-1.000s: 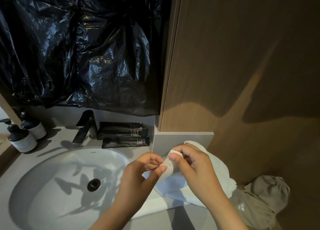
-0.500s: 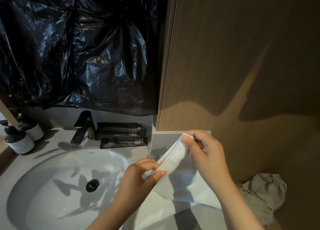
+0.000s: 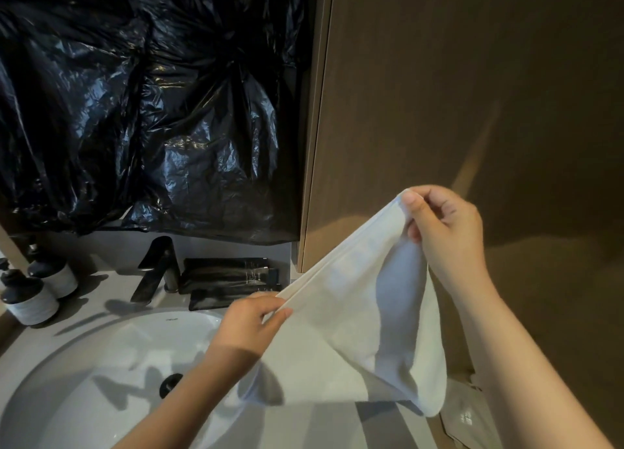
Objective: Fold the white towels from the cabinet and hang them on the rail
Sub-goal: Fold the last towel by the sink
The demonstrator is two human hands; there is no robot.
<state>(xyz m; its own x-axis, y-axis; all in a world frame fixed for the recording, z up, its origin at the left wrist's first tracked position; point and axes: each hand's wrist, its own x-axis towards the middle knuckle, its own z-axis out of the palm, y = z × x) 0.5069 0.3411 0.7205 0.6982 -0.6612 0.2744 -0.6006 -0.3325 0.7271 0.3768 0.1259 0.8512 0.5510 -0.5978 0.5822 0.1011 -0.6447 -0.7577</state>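
Above the sink [image 3: 84, 398], left grip [image 3: 246, 327] and right grip [image 3: 445, 232] pinch the white towel [image 3: 354, 330]; slackening either could dunk it.

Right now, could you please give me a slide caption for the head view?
Left hand and right hand pinch a white towel by its edge, stretched near the sink.

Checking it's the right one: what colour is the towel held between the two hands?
The towel is plain white, no pattern; head view.
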